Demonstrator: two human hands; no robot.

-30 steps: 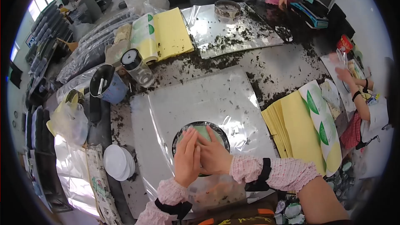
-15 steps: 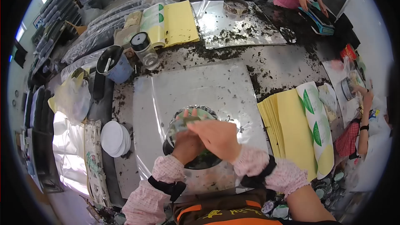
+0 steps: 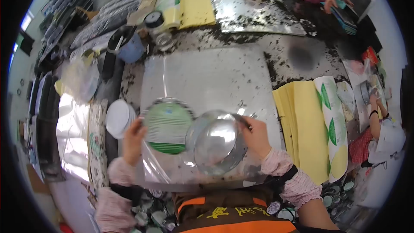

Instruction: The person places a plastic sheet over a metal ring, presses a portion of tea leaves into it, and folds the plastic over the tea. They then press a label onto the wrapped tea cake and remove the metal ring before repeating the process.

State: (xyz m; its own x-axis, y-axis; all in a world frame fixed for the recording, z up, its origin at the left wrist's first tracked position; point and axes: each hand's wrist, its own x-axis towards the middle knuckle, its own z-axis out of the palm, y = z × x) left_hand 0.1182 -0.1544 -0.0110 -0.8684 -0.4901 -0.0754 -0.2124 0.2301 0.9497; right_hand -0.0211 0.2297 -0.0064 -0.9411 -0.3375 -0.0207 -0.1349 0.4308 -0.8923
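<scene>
My left hand (image 3: 134, 141) has its fingers at the left edge of a round green and white labelled disc (image 3: 168, 128) with a dark rim. To the right of the disc, my right hand (image 3: 256, 136) grips the rim of a round, shiny metal ring (image 3: 217, 142). Disc and ring are close together over a clear plastic sheet (image 3: 207, 77) on the table. Motion blurs both hands somewhat.
White round discs (image 3: 119, 119) lie at the left. Yellow sheets (image 3: 308, 125) and a green-leaf printed roll (image 3: 332, 129) are on the right. Behind stand a blue bucket (image 3: 131, 49) and a black-lidded jar (image 3: 163, 39). Co-workers' hands (image 3: 331, 1) show at the right.
My hands have moved apart from over the dark round container. The labelled disc and the metal ring now show separately between them, and the view has shifted slightly.
</scene>
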